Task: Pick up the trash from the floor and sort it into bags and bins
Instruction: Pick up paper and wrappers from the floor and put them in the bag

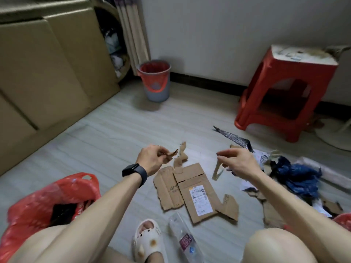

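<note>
Two cardboard bits pinched above the floor (106, 133).
Left hand (150, 160) pinches a torn scrap (171, 154); right hand (239, 163) pinches a thin strip (217, 170). Such light grips may let either fall onto the flat box (190, 192) below. Red bag (57, 196) gapes at left; open floor runs to the bin (154, 80); stool (284, 88) and pile (296, 175) crowd the right.
</note>
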A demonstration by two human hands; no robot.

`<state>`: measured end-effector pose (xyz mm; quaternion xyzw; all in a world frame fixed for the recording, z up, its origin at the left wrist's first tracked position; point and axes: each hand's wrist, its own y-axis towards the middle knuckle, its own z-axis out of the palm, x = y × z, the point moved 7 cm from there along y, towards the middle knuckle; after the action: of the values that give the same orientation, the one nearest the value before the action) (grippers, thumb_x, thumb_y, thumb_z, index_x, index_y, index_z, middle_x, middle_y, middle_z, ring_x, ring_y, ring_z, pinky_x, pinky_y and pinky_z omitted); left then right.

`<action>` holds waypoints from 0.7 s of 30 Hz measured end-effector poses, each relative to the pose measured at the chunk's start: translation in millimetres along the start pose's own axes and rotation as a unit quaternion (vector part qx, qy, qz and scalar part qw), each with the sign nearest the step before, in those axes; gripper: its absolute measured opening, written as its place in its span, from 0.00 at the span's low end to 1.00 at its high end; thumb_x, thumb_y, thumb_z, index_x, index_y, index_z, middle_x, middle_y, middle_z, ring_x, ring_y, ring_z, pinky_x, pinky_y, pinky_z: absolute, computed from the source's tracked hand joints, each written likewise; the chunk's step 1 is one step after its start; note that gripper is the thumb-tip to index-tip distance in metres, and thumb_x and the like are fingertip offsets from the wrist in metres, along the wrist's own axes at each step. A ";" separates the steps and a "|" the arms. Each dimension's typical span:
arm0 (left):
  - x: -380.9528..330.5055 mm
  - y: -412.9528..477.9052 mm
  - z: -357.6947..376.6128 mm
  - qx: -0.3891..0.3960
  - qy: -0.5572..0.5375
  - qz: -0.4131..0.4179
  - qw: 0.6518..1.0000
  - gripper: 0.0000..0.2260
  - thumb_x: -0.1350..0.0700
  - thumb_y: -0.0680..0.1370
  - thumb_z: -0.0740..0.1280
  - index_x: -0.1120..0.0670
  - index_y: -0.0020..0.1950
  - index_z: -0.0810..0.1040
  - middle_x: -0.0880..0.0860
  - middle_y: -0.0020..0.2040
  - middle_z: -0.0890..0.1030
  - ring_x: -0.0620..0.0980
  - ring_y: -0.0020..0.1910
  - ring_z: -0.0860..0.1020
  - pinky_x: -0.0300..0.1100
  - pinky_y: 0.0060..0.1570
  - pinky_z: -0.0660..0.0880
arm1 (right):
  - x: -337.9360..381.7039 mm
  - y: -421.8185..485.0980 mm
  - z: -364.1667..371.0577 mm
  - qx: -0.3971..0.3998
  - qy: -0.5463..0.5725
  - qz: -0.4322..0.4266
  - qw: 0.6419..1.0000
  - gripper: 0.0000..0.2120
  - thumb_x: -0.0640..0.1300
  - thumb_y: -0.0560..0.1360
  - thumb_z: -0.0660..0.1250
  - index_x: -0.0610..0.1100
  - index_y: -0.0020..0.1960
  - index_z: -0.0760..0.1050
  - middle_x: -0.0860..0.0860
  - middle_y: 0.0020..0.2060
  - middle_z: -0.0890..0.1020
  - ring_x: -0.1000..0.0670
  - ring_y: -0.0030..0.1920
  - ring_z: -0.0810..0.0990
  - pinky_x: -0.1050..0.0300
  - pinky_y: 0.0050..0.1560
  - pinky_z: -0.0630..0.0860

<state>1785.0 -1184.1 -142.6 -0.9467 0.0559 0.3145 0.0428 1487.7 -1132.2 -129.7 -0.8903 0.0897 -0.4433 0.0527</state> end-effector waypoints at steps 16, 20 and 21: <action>225.0 -179.3 -182.1 -0.145 -0.042 -0.237 0.960 0.05 0.56 0.75 0.73 0.47 0.41 0.84 0.39 0.31 0.82 0.33 0.34 0.79 0.25 0.35 0.70 | 241.3 -39.3 275.5 0.281 -0.016 -0.177 0.943 0.09 0.51 0.78 0.67 0.48 0.46 0.84 0.52 0.39 0.87 0.55 0.38 0.86 0.47 0.47 0.82; 271.8 -214.8 -157.0 -0.132 -0.083 -0.293 0.943 0.07 0.59 0.75 0.71 0.46 0.45 0.82 0.43 0.32 0.83 0.38 0.35 0.82 0.28 0.35 0.73 | 241.0 -59.6 352.3 0.363 0.013 -0.151 0.919 0.09 0.45 0.80 0.67 0.43 0.56 0.81 0.45 0.47 0.86 0.52 0.38 0.85 0.52 0.44 0.80; 277.9 -220.0 -150.4 -0.121 -0.080 -0.302 0.942 0.06 0.56 0.75 0.71 0.46 0.48 0.81 0.43 0.36 0.84 0.39 0.39 0.82 0.30 0.39 0.74 | 238.0 -65.5 366.5 0.389 0.016 -0.143 0.910 0.12 0.47 0.80 0.66 0.43 0.61 0.78 0.45 0.51 0.85 0.54 0.38 0.84 0.56 0.42 0.80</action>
<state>2124.3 -1005.7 -179.2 -0.8890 -0.2744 0.3658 0.0250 1928.4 -1112.0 -153.1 -0.7953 -0.2175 -0.4598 0.3298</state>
